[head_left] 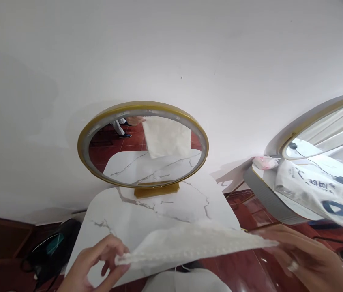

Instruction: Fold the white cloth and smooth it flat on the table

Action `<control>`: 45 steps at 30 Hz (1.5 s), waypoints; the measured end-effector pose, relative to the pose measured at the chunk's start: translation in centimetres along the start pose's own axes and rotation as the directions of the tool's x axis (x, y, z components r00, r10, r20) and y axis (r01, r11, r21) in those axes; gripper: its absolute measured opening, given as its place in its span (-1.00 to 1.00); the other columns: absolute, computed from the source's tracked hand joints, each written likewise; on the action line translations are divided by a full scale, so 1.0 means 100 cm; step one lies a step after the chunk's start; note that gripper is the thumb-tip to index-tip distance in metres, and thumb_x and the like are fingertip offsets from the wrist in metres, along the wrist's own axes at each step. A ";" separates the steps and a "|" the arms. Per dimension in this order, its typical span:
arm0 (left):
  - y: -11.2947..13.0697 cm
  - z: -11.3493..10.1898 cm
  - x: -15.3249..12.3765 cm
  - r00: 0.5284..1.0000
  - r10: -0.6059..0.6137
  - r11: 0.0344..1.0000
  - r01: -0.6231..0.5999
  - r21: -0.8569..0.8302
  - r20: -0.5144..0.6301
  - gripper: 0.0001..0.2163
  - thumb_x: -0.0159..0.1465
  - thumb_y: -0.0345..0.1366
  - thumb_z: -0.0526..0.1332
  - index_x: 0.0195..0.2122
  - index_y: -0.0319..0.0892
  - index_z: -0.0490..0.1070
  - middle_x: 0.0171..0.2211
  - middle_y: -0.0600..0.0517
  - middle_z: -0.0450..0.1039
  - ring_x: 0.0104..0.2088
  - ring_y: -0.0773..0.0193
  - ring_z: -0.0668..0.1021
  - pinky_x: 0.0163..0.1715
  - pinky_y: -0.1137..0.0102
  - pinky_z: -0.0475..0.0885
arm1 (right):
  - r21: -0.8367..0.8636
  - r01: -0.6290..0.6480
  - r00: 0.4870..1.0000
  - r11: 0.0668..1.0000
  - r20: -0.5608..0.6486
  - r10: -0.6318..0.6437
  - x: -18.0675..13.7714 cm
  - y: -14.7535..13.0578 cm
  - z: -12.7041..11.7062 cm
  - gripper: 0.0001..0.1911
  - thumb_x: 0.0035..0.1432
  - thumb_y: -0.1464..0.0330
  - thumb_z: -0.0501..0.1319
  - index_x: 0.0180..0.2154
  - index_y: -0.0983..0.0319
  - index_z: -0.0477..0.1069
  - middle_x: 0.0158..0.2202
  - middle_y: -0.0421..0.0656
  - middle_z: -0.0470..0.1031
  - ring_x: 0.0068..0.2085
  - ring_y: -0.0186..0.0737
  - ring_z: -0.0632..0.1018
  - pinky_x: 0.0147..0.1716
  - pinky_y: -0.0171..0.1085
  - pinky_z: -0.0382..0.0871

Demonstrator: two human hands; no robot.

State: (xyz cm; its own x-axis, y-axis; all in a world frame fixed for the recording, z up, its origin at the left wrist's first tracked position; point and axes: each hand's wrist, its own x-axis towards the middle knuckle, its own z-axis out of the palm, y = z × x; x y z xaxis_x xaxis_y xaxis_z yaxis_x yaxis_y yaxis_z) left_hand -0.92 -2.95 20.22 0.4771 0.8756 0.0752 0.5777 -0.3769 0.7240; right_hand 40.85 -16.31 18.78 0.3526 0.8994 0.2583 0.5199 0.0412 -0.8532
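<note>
A thin white tissue (189,245) with an embossed edge is stretched between my two hands above the near edge of the marble-patterned table (104,207). My left hand (98,259) pinches one corner between thumb and fingers. On the other side, my right hand (305,253) grips the opposite end, slightly blurred and wearing a ring. Beyond them stands an oval mirror (147,166) with a gold frame on a gold base (156,190). The tissue and part of a hand appear in its glass.
To the right, a second table (269,198) carries a white printed bag (314,186), a small pink-and-white packet (265,162) and another mirror (335,125). A black bag (56,247) lies at left. A white seat (186,282) is below. The mirror reflects a person's legs.
</note>
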 end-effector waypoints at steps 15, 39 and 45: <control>-0.058 0.142 0.094 0.983 -0.032 0.983 0.064 0.172 -0.183 -0.54 0.32 -0.18 0.02 0.25 -0.04 0.12 0.24 -0.10 0.22 0.17 0.09 0.40 0.04 0.18 0.43 | -0.300 0.069 0.961 0.951 -0.237 -0.145 0.067 0.129 0.132 -0.64 0.24 0.16 0.08 -0.04 0.20 0.43 0.05 0.03 0.41 0.06 -0.01 0.46 0.02 0.00 0.41; -0.121 0.322 0.207 0.998 0.046 0.838 -0.013 0.545 -0.047 -0.48 0.38 -0.17 -0.07 0.32 -0.24 0.01 0.34 -0.15 0.02 0.31 -0.02 0.14 0.24 0.04 0.14 | -0.624 0.363 0.908 0.692 0.405 -0.112 0.129 0.241 0.241 -0.49 0.33 0.23 -0.09 0.28 0.02 0.11 0.34 -0.09 0.04 0.35 0.08 0.01 0.22 0.29 -0.16; -0.125 0.327 0.248 0.992 -0.033 0.861 0.088 0.500 -0.118 -0.54 0.34 -0.28 -0.07 0.26 -0.21 0.13 0.22 -0.19 0.25 0.19 -0.08 0.32 0.16 -0.04 0.20 | -0.596 0.360 0.900 0.718 0.424 -0.099 0.166 0.244 0.256 -0.56 0.32 0.17 -0.05 0.16 0.04 0.31 0.19 -0.08 0.32 0.24 0.08 0.23 0.23 0.29 -0.30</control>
State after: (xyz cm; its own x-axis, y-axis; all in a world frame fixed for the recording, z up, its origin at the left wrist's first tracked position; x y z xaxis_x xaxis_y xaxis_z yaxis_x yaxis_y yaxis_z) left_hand 25.35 13.58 -9.38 0.3763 0.9170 0.1321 0.8709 -0.3988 0.2873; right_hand 39.47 10.77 -9.32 -0.0636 0.9901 0.1254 0.9638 0.0935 -0.2496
